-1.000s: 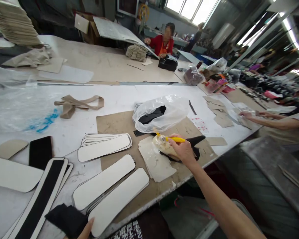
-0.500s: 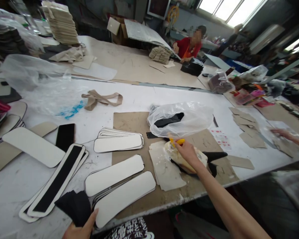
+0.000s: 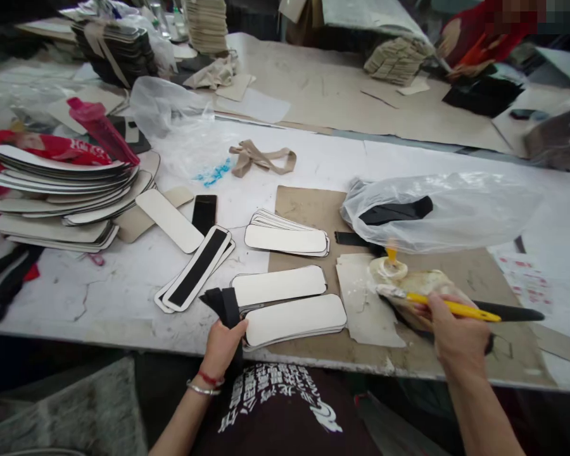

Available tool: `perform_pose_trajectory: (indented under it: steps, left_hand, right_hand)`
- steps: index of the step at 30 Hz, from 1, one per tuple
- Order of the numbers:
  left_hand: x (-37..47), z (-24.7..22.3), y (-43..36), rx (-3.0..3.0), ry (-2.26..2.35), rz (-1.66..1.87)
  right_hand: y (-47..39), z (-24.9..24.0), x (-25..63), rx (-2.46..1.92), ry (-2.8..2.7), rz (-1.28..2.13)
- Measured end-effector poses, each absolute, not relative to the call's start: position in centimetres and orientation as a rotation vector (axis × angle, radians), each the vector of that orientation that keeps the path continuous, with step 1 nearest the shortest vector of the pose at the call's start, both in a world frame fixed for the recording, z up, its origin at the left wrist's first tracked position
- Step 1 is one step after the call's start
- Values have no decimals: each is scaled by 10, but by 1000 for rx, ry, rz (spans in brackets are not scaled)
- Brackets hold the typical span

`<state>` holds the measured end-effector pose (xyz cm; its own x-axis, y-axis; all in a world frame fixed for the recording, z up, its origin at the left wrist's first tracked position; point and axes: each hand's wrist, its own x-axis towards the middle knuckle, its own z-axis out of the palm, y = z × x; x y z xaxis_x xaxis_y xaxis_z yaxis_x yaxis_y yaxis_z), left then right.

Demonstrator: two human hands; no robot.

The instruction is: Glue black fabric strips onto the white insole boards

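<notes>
1. My right hand (image 3: 456,335) has its grip closed round a yellow-handled brush (image 3: 449,306) near the table's front edge, right of the middle.
2. The brush lies nearly level, its long axis running left to right along that edge; the glue-coated head points left and the yellow handle points right, tilting slightly down toward the right.
3. The brush head sits over a glue-smeared container (image 3: 415,288), just beside its small round opening.
4. A black pointed piece (image 3: 513,313) lies under the handle, its tip toward the table's right edge.
5. My left hand (image 3: 223,345) has its grip closed on a black fabric strip (image 3: 225,304) at the front edge; the strip runs from the hand up toward the far edge.
6. Just right of that hand lie two white oblong panels (image 3: 289,320), long axes left to right, on a brown cardboard sheet (image 3: 308,202).
7. A glue-stained paper (image 3: 361,297) sits between the panels and the container.
8. Behind the container lies a clear plastic bag (image 3: 456,209) with black pieces inside.
9. At the left edge I see a stack of curved panels (image 3: 61,190).
</notes>
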<state>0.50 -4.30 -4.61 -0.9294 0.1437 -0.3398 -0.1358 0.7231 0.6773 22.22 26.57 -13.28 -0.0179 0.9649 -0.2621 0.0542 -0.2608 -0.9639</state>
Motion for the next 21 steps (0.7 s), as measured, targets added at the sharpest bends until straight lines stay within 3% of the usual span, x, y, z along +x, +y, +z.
perform_pose_trajectory:
  steps: [5,12,16,21]
  left_hand:
    - [-1,-50,-49,109,2482,1063]
    - [-9,-46,-54,279,2402,1022]
    - [-12,-47,-57,324,2389,999]
    - [-14,-52,-61,332,2422,950]
  right_hand:
    - [152,-96,194,-1047,-1244,1958]
    - [67,-86,143,-773,-1352,2192]
    - [58,-103,138,-800,-1394,2106]
    - [73,-119,151,-855,-1673,1625]
